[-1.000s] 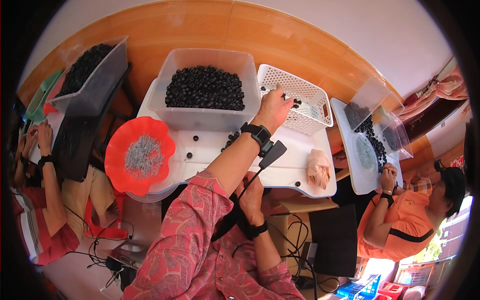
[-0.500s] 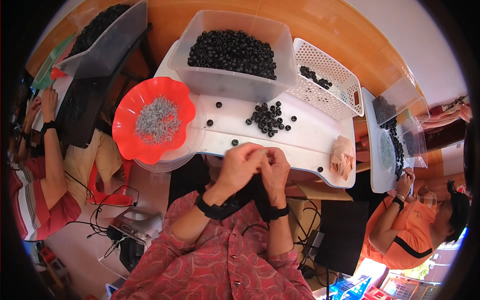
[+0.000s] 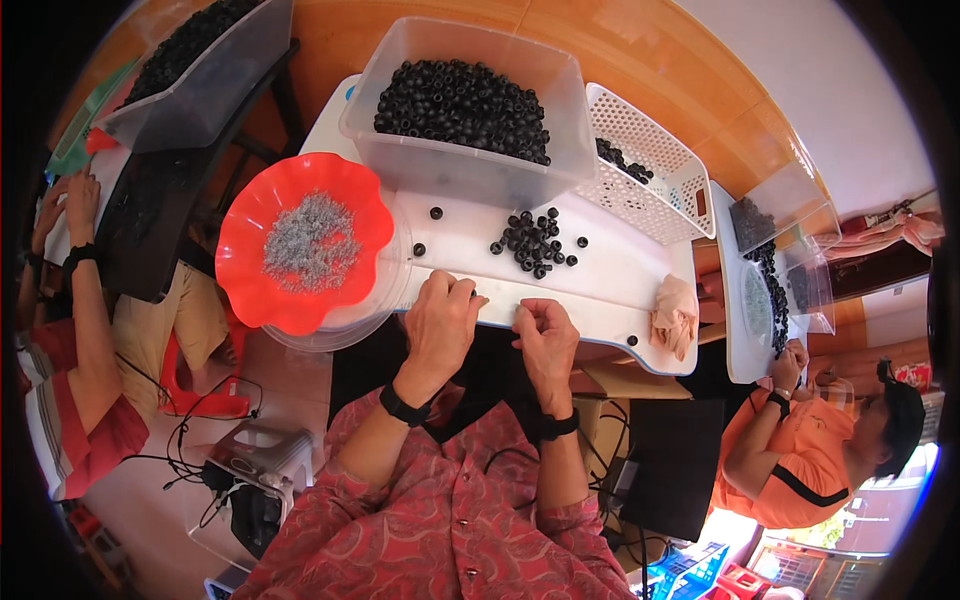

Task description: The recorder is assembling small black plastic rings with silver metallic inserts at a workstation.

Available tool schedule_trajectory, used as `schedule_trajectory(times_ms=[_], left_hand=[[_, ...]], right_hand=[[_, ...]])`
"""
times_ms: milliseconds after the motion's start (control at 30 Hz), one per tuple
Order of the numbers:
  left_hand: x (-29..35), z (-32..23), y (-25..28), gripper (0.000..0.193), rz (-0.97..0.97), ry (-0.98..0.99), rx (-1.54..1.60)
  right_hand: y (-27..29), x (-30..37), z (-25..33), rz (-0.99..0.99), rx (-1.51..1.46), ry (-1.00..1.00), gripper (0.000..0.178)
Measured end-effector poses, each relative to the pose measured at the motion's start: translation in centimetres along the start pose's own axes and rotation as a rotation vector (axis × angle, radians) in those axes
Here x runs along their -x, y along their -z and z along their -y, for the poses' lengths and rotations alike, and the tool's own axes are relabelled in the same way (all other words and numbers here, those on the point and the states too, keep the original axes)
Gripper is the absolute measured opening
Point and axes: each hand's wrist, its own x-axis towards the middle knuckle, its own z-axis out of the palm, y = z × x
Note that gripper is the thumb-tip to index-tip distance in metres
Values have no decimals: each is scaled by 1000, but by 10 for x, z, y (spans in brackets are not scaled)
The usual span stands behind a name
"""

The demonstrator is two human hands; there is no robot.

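My left hand [image 3: 443,318] is at the table's front edge, fingers bent and closed on a small black ring-shaped piece [image 3: 474,293], only partly visible at its fingertips. To its right, my right hand [image 3: 546,338] is closed in a pinch; whatever its fingertips hold, if anything, is too small to make out. Beyond both hands lies a loose pile of black ring-shaped pieces [image 3: 536,246] on the white table [image 3: 615,285]. At the left, a red wavy-rimmed bowl [image 3: 245,205] carries a heap of tiny pale grey pieces [image 3: 312,245].
Behind the pile stands a clear plastic bin [image 3: 460,180] full of black pieces, beside a white perforated basket [image 3: 650,205]. A crumpled beige cloth [image 3: 675,315] lies at the right corner. A person in orange [image 3: 800,460] works at the right, another person's arm [image 3: 90,310] at the left.
My hands, together before, have moved apart. The left has reached forward to where a single black piece lay on the table; that piece now shows at its fingertips.
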Motion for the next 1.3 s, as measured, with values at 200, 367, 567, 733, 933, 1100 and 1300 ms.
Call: schedule_trajectory(times_ms=[200,367,567,733,933,1100,1300], left_hand=[[6,4,8,19,17,179,432],[8,10,16,23,213,593,1279],[16,19,13,26,260,711,1570],[21,14,17,27,268,734,1676],[23,17,22,27,259,712,1630],[23,18,22,28,291,673,1590],[31,26,31,26,388,681,1503]], right_hand=[[5,-9,2,-70,116,100,15],[6,-24,2,-182,264,279,10],[7,-33,-2,-205,294,310,8],[-3,-29,0,-96,278,353,12],[-20,-26,37,27,272,470,9],[-39,-23,87,146,232,549,9],[-64,-33,87,291,294,603,9]])
